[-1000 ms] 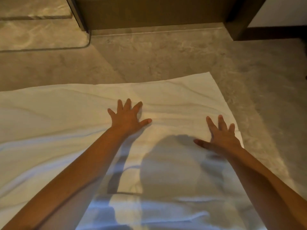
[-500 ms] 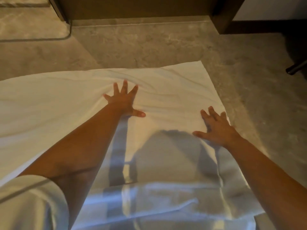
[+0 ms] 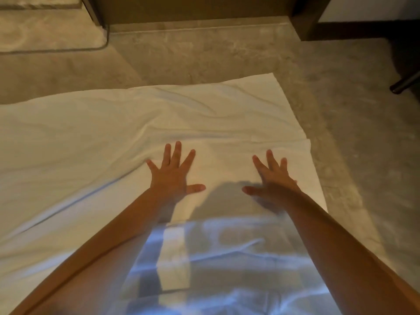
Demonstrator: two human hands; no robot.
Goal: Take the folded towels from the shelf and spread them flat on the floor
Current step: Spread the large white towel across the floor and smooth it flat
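Head view: a white towel (image 3: 91,142) lies spread on the floor (image 3: 354,137), close up and in shadow. On it rest the left grip (image 3: 173,176) and the right grip (image 3: 273,180), both open wide, flat on the cloth near its right edge. Past them the towel is wrinkled. Farther off are a mat (image 3: 45,30) and a dark wood board (image 3: 193,7).

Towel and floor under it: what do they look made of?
The towel looks like soft white cloth, likely cotton, matte: it lies in soft ripples and creases. The floor looks like stone or stone-look tile, grey-beige with cloudy veining and a faint sheen; which I cannot tell.
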